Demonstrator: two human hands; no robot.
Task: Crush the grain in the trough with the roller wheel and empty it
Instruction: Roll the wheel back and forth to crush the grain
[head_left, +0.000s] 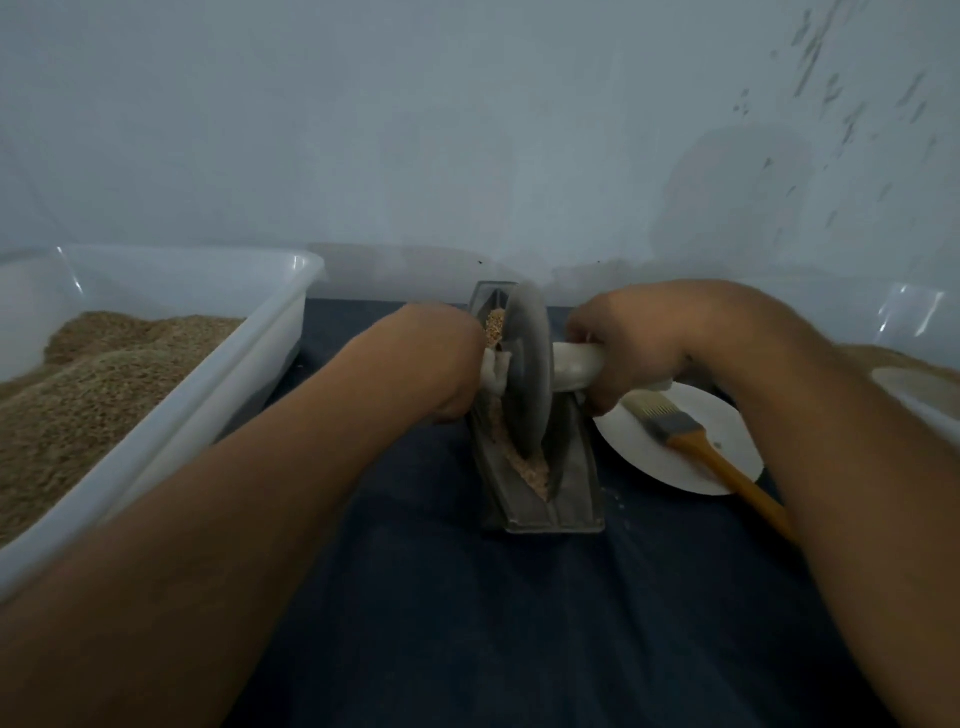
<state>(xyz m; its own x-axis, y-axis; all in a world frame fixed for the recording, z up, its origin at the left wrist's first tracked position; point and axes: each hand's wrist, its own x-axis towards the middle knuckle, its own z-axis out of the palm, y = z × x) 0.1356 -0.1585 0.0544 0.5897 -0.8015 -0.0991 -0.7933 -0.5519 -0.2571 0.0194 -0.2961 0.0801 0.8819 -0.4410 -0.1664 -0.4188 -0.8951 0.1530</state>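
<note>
Two hands on one tool: your left hand (451, 364) and right hand (628, 345) each have their fingers curled tight round an end of the pale axle handle (576, 366) that runs through the roller wheel (525, 371).

Roller wheel: grey disc, upright, its rim seated in the groove of the trough (545, 499). It looks like metal, so judge it heavy and stiff; take it only by the axle ends, close to the disc.

Trough: narrow, boat-shaped, grey, lengthwise on the dark bench (519, 623). Probably weighty; lift by its ends when emptying.

Grain (532, 470): in the trough, pale crushed meal at the near end, coarser kernels at the far end behind the wheel. Loose, spills readily.

White plate (634, 452): just right of the trough, carrying a wooden-handled brush (691, 436).

Clear tub (249, 364): left of the trough, holding more grain.
</note>
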